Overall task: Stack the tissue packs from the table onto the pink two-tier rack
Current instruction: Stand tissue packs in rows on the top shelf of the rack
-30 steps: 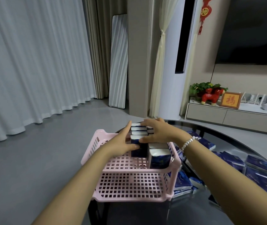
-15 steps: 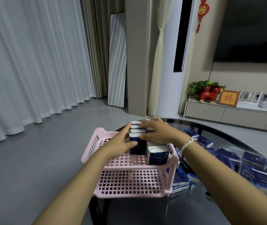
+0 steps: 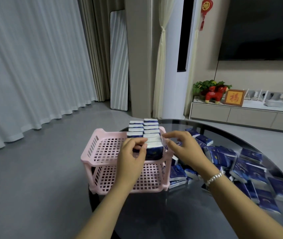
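Observation:
The pink two-tier rack (image 3: 101,149) stands at the left edge of the dark round glass table (image 3: 197,214). Two rows of blue-and-white tissue packs (image 3: 151,133) stand on edge along the right side of its top tier. My left hand (image 3: 132,156) pinches the nearest pack of the left row (image 3: 138,149), which its fingers mostly hide. My right hand (image 3: 183,147) hovers just right of the rack with fingers spread and nothing in it. The lower tier shows no packs.
A loose pile of several blue tissue packs (image 3: 247,171) covers the table to the right of the rack. Grey floor lies to the left. A low white TV cabinet (image 3: 232,114) stands far behind, against the wall.
My right hand has lifted off the standing packs and drawn back to the right. My left hand has shifted to the front pack of the left row. The camera has tilted down slightly.

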The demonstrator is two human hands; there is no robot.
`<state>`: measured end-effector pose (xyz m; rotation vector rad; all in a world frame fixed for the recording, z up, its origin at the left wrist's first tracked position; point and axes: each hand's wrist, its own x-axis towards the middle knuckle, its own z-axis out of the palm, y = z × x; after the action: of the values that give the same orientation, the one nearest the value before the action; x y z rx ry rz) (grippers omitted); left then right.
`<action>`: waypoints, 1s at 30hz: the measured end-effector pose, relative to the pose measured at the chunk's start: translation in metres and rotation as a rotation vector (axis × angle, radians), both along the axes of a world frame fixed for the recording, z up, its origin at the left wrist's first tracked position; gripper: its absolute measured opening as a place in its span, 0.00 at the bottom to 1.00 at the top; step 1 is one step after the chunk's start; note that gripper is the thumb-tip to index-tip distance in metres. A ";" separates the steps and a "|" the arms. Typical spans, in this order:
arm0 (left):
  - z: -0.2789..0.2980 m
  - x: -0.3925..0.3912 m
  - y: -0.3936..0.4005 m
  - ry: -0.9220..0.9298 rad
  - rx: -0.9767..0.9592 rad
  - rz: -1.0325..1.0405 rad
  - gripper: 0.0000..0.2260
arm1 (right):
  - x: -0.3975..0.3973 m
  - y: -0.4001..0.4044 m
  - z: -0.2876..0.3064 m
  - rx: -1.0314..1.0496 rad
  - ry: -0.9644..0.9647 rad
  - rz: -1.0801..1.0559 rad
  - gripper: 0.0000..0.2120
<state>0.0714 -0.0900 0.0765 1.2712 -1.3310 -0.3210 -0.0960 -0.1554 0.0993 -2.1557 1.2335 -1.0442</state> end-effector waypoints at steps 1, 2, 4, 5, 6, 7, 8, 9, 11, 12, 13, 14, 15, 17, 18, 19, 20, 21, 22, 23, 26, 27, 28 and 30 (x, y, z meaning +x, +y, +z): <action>-0.005 -0.009 0.004 0.022 -0.005 -0.001 0.08 | -0.007 0.004 -0.008 0.000 -0.005 -0.015 0.10; -0.011 -0.018 0.007 0.044 -0.001 -0.003 0.08 | -0.014 0.008 -0.017 0.014 -0.019 -0.026 0.10; -0.025 -0.036 0.012 0.104 0.040 -0.026 0.08 | -0.027 0.014 -0.036 0.084 -0.069 -0.056 0.08; -0.034 -0.044 0.013 0.139 0.075 -0.041 0.08 | -0.034 0.016 -0.046 0.131 -0.095 -0.079 0.09; -0.044 -0.051 0.012 0.176 0.119 -0.051 0.09 | -0.040 0.018 -0.057 0.178 -0.108 -0.104 0.09; -0.055 -0.058 0.010 0.211 0.178 -0.055 0.10 | -0.045 0.019 -0.068 0.217 -0.097 -0.126 0.09; -0.066 -0.065 0.008 0.246 0.238 -0.056 0.11 | -0.050 0.019 -0.079 0.244 -0.059 -0.143 0.10; -0.076 -0.071 0.006 0.278 0.295 -0.054 0.10 | -0.054 0.017 -0.089 0.258 -0.010 -0.153 0.11; -0.095 -0.082 0.001 0.319 0.401 -0.022 0.08 | -0.058 0.013 -0.103 0.264 0.075 -0.134 0.13; -0.103 -0.085 -0.001 0.334 0.453 0.006 0.08 | -0.059 0.009 -0.106 0.257 0.111 -0.107 0.14; -0.111 -0.088 -0.003 0.352 0.491 0.035 0.08 | -0.058 0.005 -0.107 0.243 0.150 -0.079 0.14; -0.117 -0.089 -0.006 0.367 0.516 0.062 0.08 | -0.057 0.000 -0.107 0.230 0.193 -0.055 0.15; -0.121 -0.090 -0.008 0.376 0.531 0.085 0.07 | -0.055 -0.005 -0.106 0.221 0.238 -0.034 0.16; -0.125 -0.090 -0.010 0.373 0.533 0.123 0.04 | -0.050 -0.017 -0.101 0.221 0.326 0.007 0.17; -0.126 -0.089 -0.011 0.361 0.525 0.137 0.03 | -0.047 -0.023 -0.100 0.227 0.375 0.028 0.17; -0.127 -0.089 -0.012 0.344 0.516 0.146 0.04 | -0.044 -0.029 -0.098 0.236 0.433 0.045 0.18; -0.127 -0.088 -0.012 0.329 0.506 0.151 0.05 | -0.042 -0.033 -0.097 0.248 0.495 0.058 0.18; -0.127 -0.087 -0.012 0.323 0.492 0.149 0.05 | -0.040 -0.037 -0.096 0.260 0.550 0.070 0.18; -0.128 -0.087 -0.012 0.324 0.481 0.141 0.06 | -0.039 -0.041 -0.095 0.272 0.585 0.082 0.19; -0.129 -0.086 -0.011 0.327 0.474 0.131 0.07 | -0.038 -0.043 -0.094 0.289 0.599 0.094 0.19; -0.131 -0.084 -0.011 0.336 0.454 0.107 0.07 | -0.039 -0.045 -0.091 0.350 0.594 0.112 0.19; -0.132 -0.083 -0.011 0.335 0.447 0.105 0.07 | -0.040 -0.045 -0.090 0.384 0.594 0.114 0.19; -0.132 -0.083 -0.012 0.332 0.445 0.105 0.07 | -0.039 -0.045 -0.089 0.425 0.608 0.116 0.19; -0.133 -0.083 -0.012 0.320 0.448 0.102 0.07 | -0.036 -0.049 -0.085 0.490 0.700 0.133 0.20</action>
<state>-0.0118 -0.1015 -0.0566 1.5742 -0.9447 -0.7486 -0.1317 -0.2044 0.0146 -2.2020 1.4092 0.1126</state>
